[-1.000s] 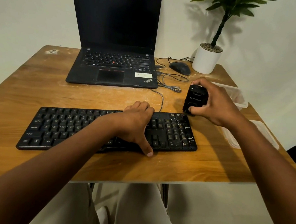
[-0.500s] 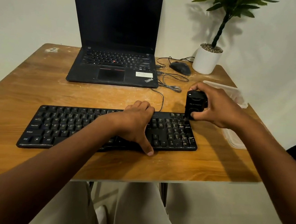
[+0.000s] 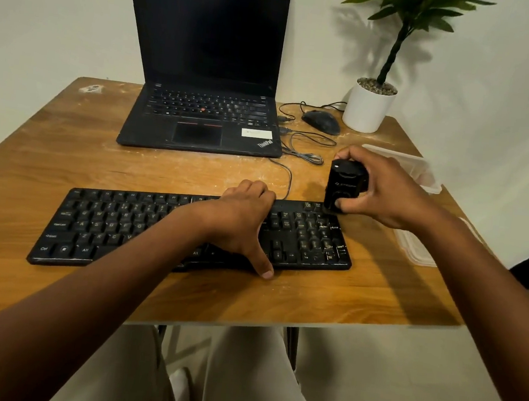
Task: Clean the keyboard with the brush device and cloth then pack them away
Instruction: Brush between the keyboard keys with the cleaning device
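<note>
My right fingers (image 3: pixel 342 204) are wrapped round the brush (image 3: pixel 344 187), and over the last second I've dropped it from just above the far right corner of the keyboard (image 3: pixel 119 222) down onto that corner, so I reckon the brushing pass is only starting. Left hand (image 3: pixel 242 220) hasn't budged: fingers curled over the far edge, thumb on the near edge, pinning the board to the tabletop (image 3: pixel 35 152). No cloth in sight. Writing: a logo on the brush too blurry to read, "ThinkPad" on the laptop (image 3: pixel 205 65), key legends like Ctrl and Alt.
</note>
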Available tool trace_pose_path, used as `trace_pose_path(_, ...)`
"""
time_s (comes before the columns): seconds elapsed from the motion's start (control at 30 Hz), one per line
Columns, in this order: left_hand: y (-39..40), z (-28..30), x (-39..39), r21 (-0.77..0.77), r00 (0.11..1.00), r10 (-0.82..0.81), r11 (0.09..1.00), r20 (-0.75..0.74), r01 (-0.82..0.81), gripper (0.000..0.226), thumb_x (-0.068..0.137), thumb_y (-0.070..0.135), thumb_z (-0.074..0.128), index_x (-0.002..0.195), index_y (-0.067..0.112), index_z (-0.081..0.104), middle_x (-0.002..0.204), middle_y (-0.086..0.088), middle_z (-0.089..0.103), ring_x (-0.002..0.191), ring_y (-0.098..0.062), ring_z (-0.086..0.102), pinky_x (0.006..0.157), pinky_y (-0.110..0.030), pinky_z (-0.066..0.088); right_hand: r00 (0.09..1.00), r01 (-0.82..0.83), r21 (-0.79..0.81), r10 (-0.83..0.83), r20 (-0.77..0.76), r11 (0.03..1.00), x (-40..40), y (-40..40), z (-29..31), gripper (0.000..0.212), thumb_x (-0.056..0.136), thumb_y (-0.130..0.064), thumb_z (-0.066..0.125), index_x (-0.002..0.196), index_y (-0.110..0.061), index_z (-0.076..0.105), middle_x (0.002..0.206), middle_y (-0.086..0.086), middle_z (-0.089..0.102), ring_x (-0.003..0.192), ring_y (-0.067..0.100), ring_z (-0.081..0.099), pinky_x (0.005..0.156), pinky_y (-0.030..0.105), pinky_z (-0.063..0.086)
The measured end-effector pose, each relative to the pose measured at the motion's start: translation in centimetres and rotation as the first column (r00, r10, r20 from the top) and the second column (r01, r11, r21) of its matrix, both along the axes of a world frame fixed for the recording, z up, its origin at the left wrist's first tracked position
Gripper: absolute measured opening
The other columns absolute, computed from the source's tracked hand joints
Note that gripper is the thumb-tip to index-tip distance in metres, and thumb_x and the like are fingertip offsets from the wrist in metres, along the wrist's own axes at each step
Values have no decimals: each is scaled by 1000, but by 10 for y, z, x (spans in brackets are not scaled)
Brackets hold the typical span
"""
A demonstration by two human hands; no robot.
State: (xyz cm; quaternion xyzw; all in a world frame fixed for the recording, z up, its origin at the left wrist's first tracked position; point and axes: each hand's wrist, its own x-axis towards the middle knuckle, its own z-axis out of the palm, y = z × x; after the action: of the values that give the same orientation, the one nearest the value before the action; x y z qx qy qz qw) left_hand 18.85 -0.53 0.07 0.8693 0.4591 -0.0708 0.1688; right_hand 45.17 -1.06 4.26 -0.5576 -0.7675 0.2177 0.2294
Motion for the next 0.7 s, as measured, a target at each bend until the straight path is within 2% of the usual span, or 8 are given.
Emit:
trace_pose_path(0.07,0,0,0,-4,1000,1,1000,4,-1,128,53,71,91,153,21,28,147,1,31,136,-21,28,120,-44,33,993,-16,13,18,-117,1000,-17,0,-2,59,74,-7,88,118,-29,56,111,-11,65,103,6,66,79,23,58)
trace_pose_path(0.17,0,0,0,-8,1000,0,1000,0,0,127,53,70,91,153,22,29,146,2,31,135,-20,28,119,-44,33,985,-69,-36,63,-160,997,-34,-2,-15,58,76,-5,87,120,-27,56,111,-11,65,98,2,66,73,19,58)
trace_pose_path(0.3,0,0,0,-7,1000,-4,1000,-6,4,130,54,71,91,155,20,27,147,1,29,137,-22,27,120,-45,32,999,-49,-75,48,-19,996,-9,-3,-15,56,76,-5,87,115,-31,56,105,-11,66,94,2,66,72,16,49)
trace_pose_path(0.4,0,-1,-1,0,1000,-6,1000,-3,6,129,54,72,90,154,20,27,146,1,30,136,-21,28,120,-44,32,995,-10,-56,15,99,998,8,-2,-1,59,73,-6,89,115,-31,56,104,-12,65,96,9,65,73,24,50)
trace_pose_path(0.5,0,0,0,-3,1000,-4,1000,-1,4,129,54,71,90,155,21,27,147,1,30,137,-22,27,121,-45,32,998,3,-8,-4,-59,1000,-8,-6,1,59,73,-6,89,117,-28,57,109,-11,65,102,8,65,81,25,57)
trace_pose_path(0.57,0,1,1,-4,1000,-1,1000,0,1,127,54,70,91,154,22,28,147,1,30,137,-21,27,120,-44,32,984,-25,-27,19,-178,999,-26,-11,-7,59,74,-5,88,118,-27,57,113,-9,64,104,8,66,80,26,61)
trace_pose_path(0.7,-1,1,0,-5,1000,-1,1000,-5,1,129,55,70,91,155,20,27,149,1,29,138,-22,27,121,-44,31,977,-56,-105,33,-210,993,-25,-18,-22,58,76,-1,86,119,-27,57,112,-5,66,101,13,70,76,32,64)
